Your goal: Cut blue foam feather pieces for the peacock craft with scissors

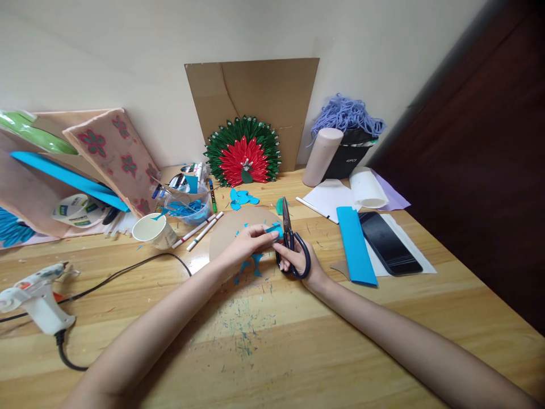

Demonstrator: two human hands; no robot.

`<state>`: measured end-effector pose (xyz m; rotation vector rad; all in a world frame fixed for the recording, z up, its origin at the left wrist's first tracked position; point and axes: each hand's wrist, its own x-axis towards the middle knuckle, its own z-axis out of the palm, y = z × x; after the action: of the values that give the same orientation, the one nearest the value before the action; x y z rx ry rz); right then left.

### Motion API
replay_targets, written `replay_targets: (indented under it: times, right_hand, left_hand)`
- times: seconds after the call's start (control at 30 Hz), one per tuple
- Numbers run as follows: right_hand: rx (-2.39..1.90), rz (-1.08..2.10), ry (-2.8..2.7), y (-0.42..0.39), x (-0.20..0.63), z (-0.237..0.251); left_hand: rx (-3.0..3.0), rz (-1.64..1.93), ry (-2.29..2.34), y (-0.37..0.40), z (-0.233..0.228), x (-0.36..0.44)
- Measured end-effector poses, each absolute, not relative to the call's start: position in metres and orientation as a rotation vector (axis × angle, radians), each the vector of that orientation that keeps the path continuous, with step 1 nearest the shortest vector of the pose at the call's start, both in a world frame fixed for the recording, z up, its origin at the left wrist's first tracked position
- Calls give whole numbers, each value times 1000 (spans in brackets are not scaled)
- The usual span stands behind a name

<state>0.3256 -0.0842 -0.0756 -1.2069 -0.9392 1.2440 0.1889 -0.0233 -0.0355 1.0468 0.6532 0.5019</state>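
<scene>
My left hand [252, 238] pinches a small piece of blue paper [276, 229] in front of me. Close beside it, my right hand [301, 262] has its fingers through the dark handles of a pair of scissors [286, 218], whose blades point away from me next to the paper. Below both lies a round cardboard disc [219, 233], partly hidden by my left hand. Blue paper scraps [256, 264] are scattered under my left wrist. Several cut blue pieces [242, 199] rest beyond the disc, near a green round piece [280, 205].
A glue gun [42, 301] with its cord lies at left. Nearby are a paper cup [154, 232], a plastic tub [189, 210] of blue scraps and markers [204, 230]. A red and green peacock craft [243, 156] leans on cardboard [264, 85]. Folded blue paper [355, 247] and a phone [389, 243] lie right.
</scene>
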Motion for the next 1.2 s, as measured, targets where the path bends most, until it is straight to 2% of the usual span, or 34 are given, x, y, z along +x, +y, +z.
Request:
replay_targets:
  times: [0.2,0.57,0.9,1.2]
  right_hand:
    - [-1173,1198,-788,-82,326,-78]
    - [-1014,1272,-855,-78,334,-79]
    - [-1130,1289,-940,-74,341,-80]
    - [-1185,1171,-901,-73,341,-82]
  left_hand:
    - [1148,505,784,-20,-33,187]
    - [1206,586,903,-17,-30,190]
    - [2100,128,834,-13,-29,172]
    - [1915,346,917,-12,-15,175]
